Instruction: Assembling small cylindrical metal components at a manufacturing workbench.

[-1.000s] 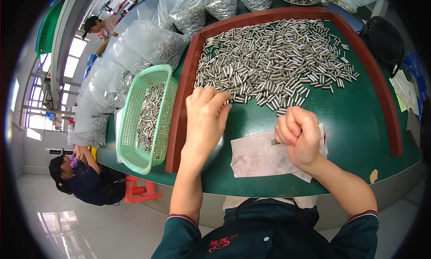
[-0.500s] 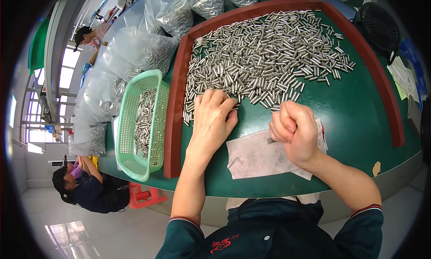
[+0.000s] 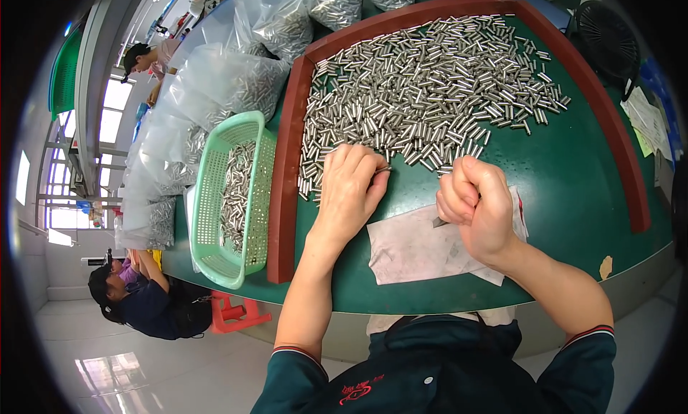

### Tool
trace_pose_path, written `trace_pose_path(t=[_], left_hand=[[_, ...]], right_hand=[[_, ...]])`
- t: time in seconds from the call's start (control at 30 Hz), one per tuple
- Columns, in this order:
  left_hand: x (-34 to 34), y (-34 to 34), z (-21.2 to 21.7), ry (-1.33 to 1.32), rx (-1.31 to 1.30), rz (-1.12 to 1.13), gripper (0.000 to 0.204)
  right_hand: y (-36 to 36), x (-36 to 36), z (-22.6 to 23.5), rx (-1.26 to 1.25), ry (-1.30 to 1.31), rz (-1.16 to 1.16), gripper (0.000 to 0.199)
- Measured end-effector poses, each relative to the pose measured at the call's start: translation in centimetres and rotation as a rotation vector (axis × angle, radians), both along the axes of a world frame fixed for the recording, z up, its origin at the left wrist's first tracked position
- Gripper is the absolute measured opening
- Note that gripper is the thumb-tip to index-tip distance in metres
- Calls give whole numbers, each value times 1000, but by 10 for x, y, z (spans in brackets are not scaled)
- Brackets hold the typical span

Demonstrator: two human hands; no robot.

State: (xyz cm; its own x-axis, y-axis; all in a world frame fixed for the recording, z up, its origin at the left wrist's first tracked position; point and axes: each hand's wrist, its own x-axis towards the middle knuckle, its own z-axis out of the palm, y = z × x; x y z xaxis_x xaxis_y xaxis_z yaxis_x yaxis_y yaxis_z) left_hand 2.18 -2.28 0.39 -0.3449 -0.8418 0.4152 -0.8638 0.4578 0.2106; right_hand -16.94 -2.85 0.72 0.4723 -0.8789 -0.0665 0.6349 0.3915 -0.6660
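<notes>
A wide layer of short, shiny metal pins covers the far and middle part of the green table. My left hand is at the near left edge of the pins, fingers curled, with a metal pin pinched by the thumb and index finger. To its right, my right hand is closed in a fist above a stained whitish cloth. A small grey tip shows below that fist; what it belongs to is hidden.
A dark red wooden frame borders the pins. Left of it stands a light green basket holding pins, with clear bags of pins beyond. A black fan and papers are at the right. Other people sit at the left.
My left hand has shifted slightly right and toward me, and the pin at its fingertips stands out a little from the pile. The right fist stays over the cloth. The whole view has shifted slightly.
</notes>
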Motion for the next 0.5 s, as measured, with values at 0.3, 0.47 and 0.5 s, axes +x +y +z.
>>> trace_pose_path(t=[0.3,0.47,0.5], left_hand=[[-3,8,-4,699,146,-67,8],[-3,7,-7,701,150,-73,8],[-3,7,-7,689,151,-71,8]], right_hand=[[2,0,0,-17,-5,-7,36],[2,1,0,-20,0,-16,36],[2,0,-1,-19,0,-14,36]])
